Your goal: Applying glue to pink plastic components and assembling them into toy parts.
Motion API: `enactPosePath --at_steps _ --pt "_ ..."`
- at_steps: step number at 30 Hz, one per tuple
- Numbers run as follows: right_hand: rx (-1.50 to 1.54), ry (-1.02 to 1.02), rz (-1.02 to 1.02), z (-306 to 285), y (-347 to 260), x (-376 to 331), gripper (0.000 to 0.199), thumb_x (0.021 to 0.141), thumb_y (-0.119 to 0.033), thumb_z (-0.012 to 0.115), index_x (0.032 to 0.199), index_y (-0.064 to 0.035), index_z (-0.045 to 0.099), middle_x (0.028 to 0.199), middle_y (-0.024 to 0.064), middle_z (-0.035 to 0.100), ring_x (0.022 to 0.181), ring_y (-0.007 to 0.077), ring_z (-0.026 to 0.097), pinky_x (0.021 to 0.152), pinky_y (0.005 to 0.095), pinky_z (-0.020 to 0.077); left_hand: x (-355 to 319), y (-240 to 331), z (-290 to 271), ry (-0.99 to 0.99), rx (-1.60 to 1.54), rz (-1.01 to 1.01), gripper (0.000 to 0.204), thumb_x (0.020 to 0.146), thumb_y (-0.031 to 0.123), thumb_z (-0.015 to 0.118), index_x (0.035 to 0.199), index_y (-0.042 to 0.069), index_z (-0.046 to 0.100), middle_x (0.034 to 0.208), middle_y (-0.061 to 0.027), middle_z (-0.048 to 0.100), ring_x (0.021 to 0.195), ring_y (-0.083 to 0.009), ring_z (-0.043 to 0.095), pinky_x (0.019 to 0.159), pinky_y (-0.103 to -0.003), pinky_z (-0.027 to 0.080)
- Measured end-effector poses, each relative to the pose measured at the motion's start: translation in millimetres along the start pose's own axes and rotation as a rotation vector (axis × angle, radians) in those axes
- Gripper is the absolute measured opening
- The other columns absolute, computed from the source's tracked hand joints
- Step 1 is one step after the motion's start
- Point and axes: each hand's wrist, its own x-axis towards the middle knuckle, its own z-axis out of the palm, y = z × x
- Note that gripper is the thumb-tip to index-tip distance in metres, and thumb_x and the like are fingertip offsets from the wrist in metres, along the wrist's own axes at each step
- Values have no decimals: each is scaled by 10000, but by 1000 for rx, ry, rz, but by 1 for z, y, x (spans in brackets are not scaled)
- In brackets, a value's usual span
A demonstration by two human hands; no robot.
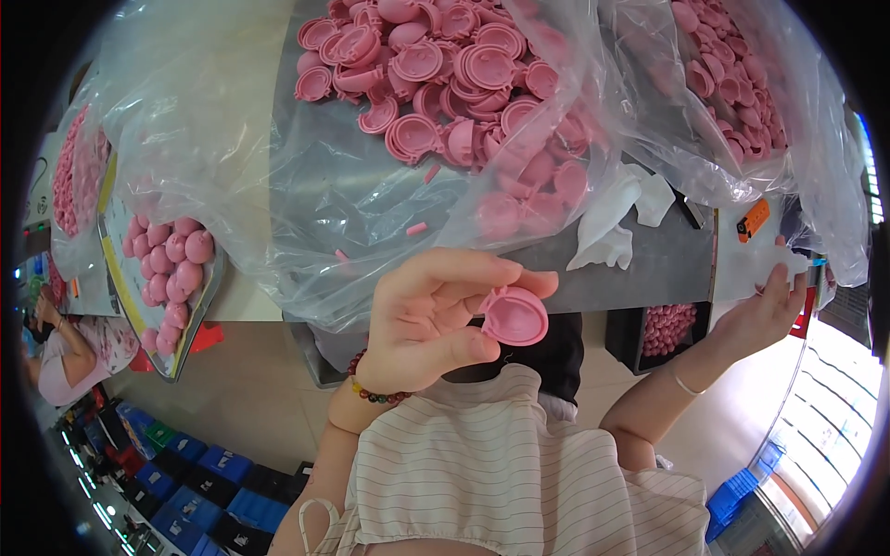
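Observation:
Between the thumb and fingers of my left hand (422,320) is a pink hollow half-shell (515,316), its rimmed open side facing up toward me. Beaded strands circle that wrist. Off to the right, at the table's edge, my right hand (765,310) is raised with its fingers bent against something whitish. Its fingertips are partly lost against the pale things behind, so what they hold cannot be made out. Beyond my left hand, a large heap of similar pink shells (417,60) lies on clear plastic sheeting (324,199).
White crumpled tissue (607,222) and an orange-and-black tool (753,221) lie on the table (547,278). Pink balls fill a tray (206,295) at left; another plastic bag (640,102) of shells stands far right. Below the edge sits a dark bin (629,345). Another person (69,361) sits far left.

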Motion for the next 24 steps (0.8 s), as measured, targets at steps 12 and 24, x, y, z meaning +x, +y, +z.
enactPosePath --at_steps 12,24 --pt "-233 155 -290 -8 16 41 557 696 -118 683 1131 51 379 1103 158 474 942 209 488 752 254 422 -2 0 0 26 43 -38 486 637 26 707 1051 -41 463 1043 -155 510 997 -273 519 855 -346 425" --pt "-694 -830 -648 82 -23 72 191 720 -113 576 875 -2 588 833 126 596 743 217 574 670 302 441 4 1 19 228 343 -110 575 624 305 741 1019 -5 460 950 -123 532 866 -182 549 723 -304 497"
